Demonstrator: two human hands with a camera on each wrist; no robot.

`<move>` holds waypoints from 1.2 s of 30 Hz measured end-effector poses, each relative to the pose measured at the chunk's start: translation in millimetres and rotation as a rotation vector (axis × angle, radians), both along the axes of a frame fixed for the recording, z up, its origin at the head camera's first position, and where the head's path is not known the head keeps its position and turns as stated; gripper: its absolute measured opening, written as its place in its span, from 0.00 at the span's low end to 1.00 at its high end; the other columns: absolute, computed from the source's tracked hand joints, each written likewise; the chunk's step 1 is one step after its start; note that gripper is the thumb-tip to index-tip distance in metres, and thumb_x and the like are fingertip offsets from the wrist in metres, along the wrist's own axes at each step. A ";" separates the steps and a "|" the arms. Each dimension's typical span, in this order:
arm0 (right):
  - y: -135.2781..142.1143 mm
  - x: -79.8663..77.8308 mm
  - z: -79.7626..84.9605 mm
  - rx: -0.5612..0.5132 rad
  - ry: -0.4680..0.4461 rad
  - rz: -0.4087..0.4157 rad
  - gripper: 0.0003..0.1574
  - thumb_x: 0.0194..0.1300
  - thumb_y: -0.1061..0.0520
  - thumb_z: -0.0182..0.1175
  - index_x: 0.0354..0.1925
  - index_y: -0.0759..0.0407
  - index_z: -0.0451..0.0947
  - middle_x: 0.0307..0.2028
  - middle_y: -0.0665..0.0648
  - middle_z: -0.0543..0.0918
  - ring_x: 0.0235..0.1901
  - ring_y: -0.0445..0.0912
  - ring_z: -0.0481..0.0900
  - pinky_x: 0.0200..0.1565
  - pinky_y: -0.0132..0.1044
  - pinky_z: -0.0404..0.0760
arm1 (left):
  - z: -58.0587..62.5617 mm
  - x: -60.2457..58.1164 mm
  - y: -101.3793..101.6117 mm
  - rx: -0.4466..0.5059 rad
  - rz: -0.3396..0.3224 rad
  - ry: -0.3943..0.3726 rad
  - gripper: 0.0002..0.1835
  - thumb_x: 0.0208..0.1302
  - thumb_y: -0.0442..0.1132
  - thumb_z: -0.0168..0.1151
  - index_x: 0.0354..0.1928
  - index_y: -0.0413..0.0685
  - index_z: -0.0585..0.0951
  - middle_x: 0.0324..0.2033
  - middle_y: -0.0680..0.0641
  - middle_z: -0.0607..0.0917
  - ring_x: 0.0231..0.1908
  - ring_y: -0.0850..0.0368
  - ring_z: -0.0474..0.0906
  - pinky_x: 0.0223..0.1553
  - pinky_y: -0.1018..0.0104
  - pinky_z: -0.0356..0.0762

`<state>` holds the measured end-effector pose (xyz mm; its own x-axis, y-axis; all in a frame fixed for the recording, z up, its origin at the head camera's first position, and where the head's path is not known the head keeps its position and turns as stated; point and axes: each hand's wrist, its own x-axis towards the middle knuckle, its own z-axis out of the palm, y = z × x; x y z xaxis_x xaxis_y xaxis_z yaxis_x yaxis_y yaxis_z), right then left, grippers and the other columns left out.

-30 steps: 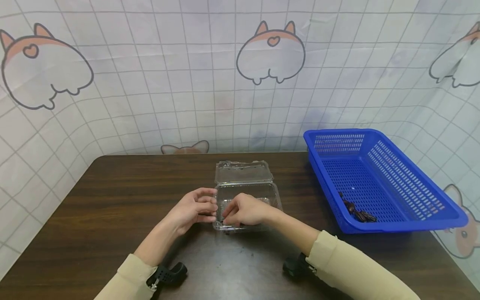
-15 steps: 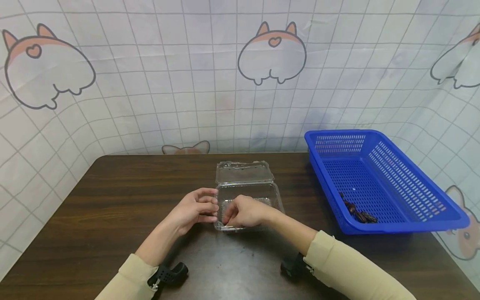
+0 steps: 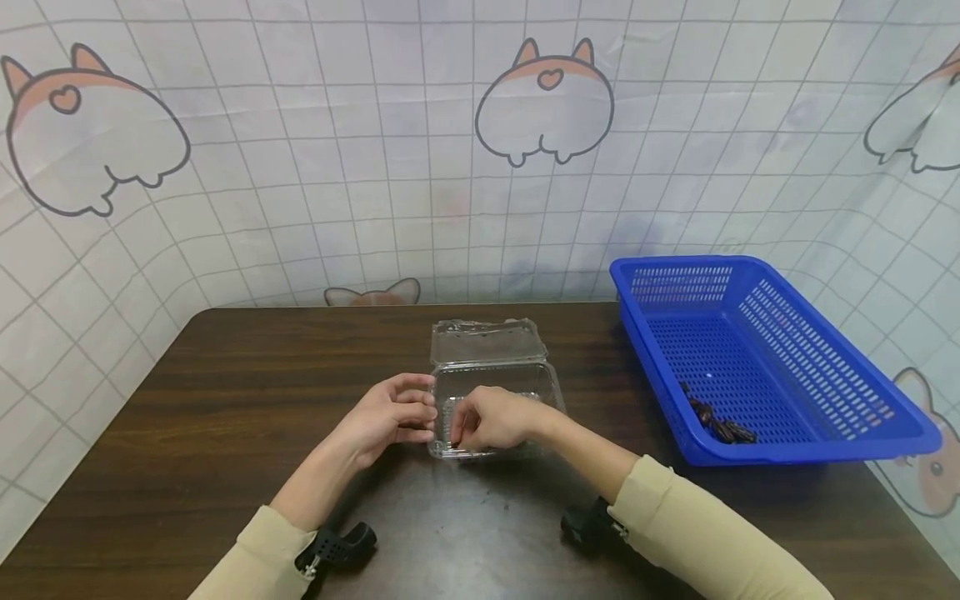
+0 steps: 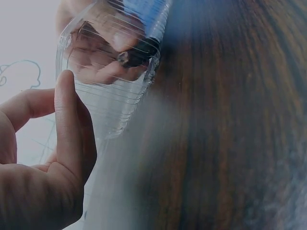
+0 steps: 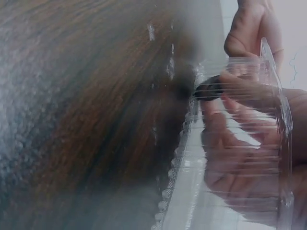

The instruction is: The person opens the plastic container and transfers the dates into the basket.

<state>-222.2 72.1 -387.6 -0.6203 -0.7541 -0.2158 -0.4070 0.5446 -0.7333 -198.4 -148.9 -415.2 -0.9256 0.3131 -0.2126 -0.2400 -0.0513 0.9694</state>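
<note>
A clear plastic clamshell box [image 3: 498, 379] stands on the table with its lid [image 3: 491, 342] folded back. My right hand [image 3: 491, 419] reaches down into it, fingertips low near the front left corner. In the left wrist view, the thumb and fingers of that hand pinch a dark, oblong piece [image 4: 139, 53], seen through the ribbed wall; it resembles a date. The same dark piece [image 5: 208, 88] shows at the fingertips in the right wrist view. Against the box's left side rest the relaxed fingertips of my left hand [image 3: 386, 421], outside the wall.
At the right of the table stands a blue slotted basket [image 3: 772, 454]. Several dark brown oblong pieces [image 3: 723, 427] lie in its near left corner. Behind the dark wooden table [image 3: 247, 375] hangs a white grid-patterned cloth [image 3: 375, 192].
My right hand has stayed low in the box, its fingertips shifting slightly to the right. The left hand keeps its place at the box's side.
</note>
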 end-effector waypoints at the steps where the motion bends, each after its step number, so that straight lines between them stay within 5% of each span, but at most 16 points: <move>1: 0.5 -0.4 0.6 -0.007 -0.004 -0.005 0.05 0.64 0.67 0.68 0.36 0.59 0.85 0.28 0.47 0.84 0.29 0.38 0.78 0.33 0.30 0.77 | 0.1 0.0 0.1 -0.001 0.002 -0.001 0.29 0.69 0.24 0.60 0.69 0.31 0.65 0.39 0.45 0.79 0.35 0.54 0.81 0.37 0.63 0.87; 20: 23.7 -5.2 18.4 -0.168 -0.156 -0.163 0.14 0.74 0.58 0.62 0.53 0.65 0.83 0.42 0.52 0.85 0.43 0.48 0.81 0.49 0.43 0.81 | 1.0 -0.8 1.2 -0.013 0.009 -0.013 0.28 0.69 0.25 0.60 0.69 0.33 0.66 0.40 0.45 0.79 0.35 0.53 0.81 0.38 0.62 0.87; 36: 38.8 -6.6 24.6 -0.271 -0.218 -0.312 0.17 0.76 0.55 0.61 0.56 0.64 0.80 0.37 0.63 0.82 0.33 0.52 0.76 0.32 0.41 0.74 | 1.1 -1.3 2.7 -0.017 0.006 -0.007 0.29 0.69 0.25 0.60 0.70 0.32 0.65 0.40 0.44 0.79 0.35 0.53 0.81 0.38 0.62 0.87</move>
